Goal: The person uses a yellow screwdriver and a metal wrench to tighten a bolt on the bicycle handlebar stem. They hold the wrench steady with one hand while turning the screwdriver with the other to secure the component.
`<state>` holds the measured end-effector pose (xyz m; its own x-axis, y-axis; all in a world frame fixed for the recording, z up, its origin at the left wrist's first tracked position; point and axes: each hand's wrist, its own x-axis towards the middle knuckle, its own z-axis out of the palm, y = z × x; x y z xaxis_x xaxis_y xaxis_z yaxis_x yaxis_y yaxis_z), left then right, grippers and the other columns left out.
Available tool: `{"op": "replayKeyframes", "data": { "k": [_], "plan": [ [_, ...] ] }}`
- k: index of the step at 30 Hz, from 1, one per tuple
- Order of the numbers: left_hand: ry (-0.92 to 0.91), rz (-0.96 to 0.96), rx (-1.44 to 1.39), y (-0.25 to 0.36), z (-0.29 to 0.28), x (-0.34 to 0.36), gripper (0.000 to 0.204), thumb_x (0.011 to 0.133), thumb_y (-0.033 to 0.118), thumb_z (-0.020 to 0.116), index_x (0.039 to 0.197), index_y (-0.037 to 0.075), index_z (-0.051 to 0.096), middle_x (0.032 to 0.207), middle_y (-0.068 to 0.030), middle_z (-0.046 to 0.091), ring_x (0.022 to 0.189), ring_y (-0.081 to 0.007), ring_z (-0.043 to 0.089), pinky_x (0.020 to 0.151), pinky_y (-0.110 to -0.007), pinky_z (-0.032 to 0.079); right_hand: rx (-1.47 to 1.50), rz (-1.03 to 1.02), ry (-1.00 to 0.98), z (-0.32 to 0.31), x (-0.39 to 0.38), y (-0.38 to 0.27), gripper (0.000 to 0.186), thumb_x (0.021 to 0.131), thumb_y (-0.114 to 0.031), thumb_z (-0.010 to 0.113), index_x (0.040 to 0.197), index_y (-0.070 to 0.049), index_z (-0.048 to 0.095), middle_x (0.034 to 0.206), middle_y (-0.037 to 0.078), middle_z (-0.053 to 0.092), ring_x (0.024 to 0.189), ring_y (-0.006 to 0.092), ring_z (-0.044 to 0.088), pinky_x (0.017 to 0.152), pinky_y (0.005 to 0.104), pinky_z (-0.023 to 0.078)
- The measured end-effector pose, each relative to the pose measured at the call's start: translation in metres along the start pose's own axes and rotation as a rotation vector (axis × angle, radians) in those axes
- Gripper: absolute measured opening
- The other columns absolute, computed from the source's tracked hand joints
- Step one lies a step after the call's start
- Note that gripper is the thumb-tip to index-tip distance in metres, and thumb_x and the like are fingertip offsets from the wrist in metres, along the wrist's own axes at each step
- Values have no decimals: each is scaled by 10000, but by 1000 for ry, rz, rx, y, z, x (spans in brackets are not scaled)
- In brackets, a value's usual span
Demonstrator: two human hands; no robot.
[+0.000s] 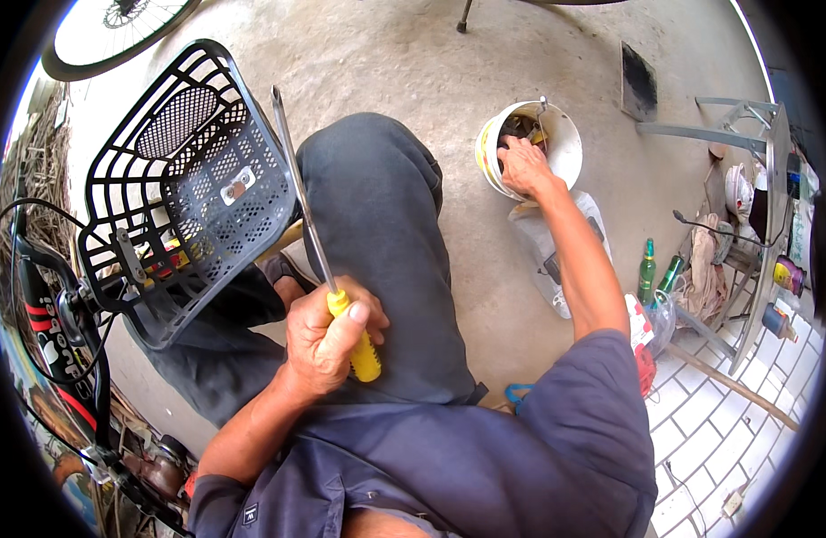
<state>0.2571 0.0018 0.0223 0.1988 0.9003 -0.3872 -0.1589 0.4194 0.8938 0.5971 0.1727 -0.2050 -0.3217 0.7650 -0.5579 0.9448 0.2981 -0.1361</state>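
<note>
My left hand (pixel 328 336) is wrapped round the yellow handle of a long screwdriver (pixel 303 197), whose metal shaft points up and away over my knee. Beside the shaft, on the left, a black plastic bicycle basket (pixel 225 166) is fixed to a bicycle; a small metal plate (pixel 238 186) lies against its mesh. My right hand (pixel 524 168) reaches into a white bucket (pixel 566 148) that contains dark, mixed small items (pixel 523 125). The right fingertips are down among those items and hidden, so whether they grip anything does not show.
A black and red bicycle frame (pixel 50 345) stands at my left, with a wheel (pixel 117 36) at the far left. Below the bucket lies a clear plastic bag (pixel 543 260). Green bottles (pixel 646 273), a metal rack (pixel 754 134) and a wooden stick (pixel 736 386) are at the right.
</note>
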Motion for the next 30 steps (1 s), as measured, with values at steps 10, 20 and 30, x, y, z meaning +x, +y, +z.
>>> {"op": "replayKeyframes", "data": {
  "k": [10,20,30],
  "plan": [
    [27,0,-27,-2,0,-1,244,1008,202,551,902,-14,588,829,-116,641,646,-151,616,616,-273,504,-139,116,-112,-40,-44,64,387,815,-109,608,1192,-141,694,1144,143,671,1064,349,617,937,455,501],
    [32,11,20,-3,0,1,280,1011,227,540,884,-17,593,827,-118,643,636,-154,613,613,-276,503,41,345,30,-28,-58,43,464,852,-379,698,1198,-71,690,1084,202,689,1062,374,614,932,455,496],
    [30,-2,-15,-3,-1,2,248,1000,196,539,883,-18,586,829,-125,640,624,-156,610,594,-275,507,-74,204,362,16,-64,43,288,823,-290,742,970,-44,710,1071,158,660,1093,328,588,878,468,496]
  ]
}}
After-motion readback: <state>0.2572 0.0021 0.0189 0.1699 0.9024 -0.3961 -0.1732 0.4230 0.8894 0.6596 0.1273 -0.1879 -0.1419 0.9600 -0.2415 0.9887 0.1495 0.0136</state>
